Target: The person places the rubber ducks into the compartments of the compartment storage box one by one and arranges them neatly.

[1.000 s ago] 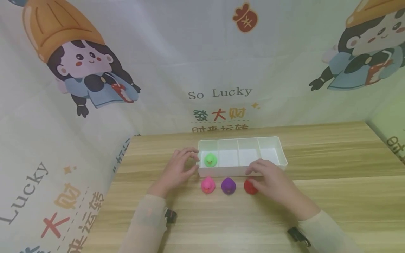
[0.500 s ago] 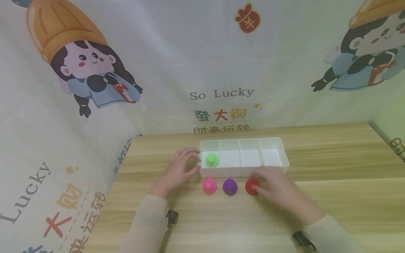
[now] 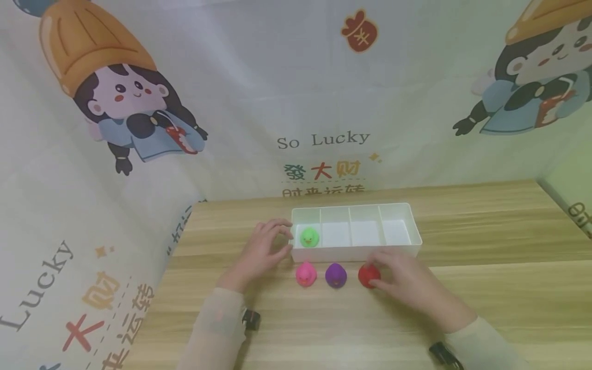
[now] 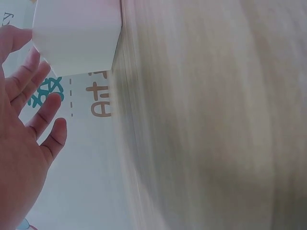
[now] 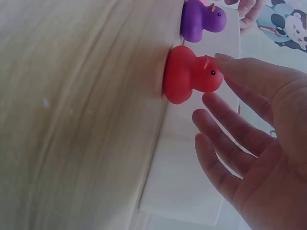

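Observation:
A red rubber duck stands on the table in front of a white divided box. My right hand has thumb and index finger at its head, pinching it; the index fingertip is hidden in the right wrist view. The other fingers of that hand are loosely bent beside the box wall. My left hand is at the box's left end, thumb and fingertips touching or very near the wall, fingers spread and relaxed. A green rubber duck sits in the leftmost compartment.
Left of the red duck, a purple rubber duck and a pink rubber duck stand in a row close to the box's front wall. The wooden table meets a printed cloth backdrop behind the box.
My right hand has come down and back from over the box's front edge, its fingers closing in on the red duck. The left hand and the ducks keep their places.

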A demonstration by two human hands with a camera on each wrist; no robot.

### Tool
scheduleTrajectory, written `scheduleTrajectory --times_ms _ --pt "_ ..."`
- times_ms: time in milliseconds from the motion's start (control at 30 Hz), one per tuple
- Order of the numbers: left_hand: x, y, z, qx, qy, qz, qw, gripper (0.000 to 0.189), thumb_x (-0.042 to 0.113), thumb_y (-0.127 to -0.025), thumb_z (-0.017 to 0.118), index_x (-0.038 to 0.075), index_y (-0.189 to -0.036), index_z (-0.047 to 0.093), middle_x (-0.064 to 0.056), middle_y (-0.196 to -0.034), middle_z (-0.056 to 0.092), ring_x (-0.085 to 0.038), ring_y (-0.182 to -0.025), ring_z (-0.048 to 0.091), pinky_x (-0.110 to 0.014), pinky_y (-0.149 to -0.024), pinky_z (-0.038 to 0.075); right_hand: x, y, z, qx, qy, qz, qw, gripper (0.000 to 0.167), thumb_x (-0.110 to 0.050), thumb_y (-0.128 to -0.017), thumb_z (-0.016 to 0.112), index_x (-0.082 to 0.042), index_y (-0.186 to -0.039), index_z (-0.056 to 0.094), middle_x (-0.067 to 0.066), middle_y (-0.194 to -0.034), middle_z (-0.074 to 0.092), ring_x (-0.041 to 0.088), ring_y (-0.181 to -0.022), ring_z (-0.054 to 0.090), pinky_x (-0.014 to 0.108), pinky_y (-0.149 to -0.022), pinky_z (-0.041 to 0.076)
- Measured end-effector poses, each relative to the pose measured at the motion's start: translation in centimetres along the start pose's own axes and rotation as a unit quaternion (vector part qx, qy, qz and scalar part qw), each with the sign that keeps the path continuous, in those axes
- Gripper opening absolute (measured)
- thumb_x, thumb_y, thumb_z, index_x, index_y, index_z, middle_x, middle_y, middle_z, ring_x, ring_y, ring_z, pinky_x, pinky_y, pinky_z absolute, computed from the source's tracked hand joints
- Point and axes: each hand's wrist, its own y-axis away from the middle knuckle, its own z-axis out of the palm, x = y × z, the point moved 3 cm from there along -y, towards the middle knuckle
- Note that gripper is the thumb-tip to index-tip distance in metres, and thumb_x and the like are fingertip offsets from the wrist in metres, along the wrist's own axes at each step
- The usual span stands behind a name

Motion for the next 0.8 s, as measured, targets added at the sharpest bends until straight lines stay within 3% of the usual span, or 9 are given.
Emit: scheduleTrajectory --times_ms 800 --pt "0.23 0.12 -0.11 -0.003 0.01 -0.009 0.9999 0.02 0.033 -0.084 0.057 0.022 -0.1 0.053 0.01 -0.128 0.038 -0.012 -0.11 0.032 -0.037 -0.09 0.032 0.08 0.27 0.6 -0.008 0.011 0.046 0.9988 0.032 -0.02 -0.063 0.076 -0.027 -0.09 0.06 -0.017 -0.084 0.057 0.007 -0.083 0.053 0.027 -0.073 0.043"
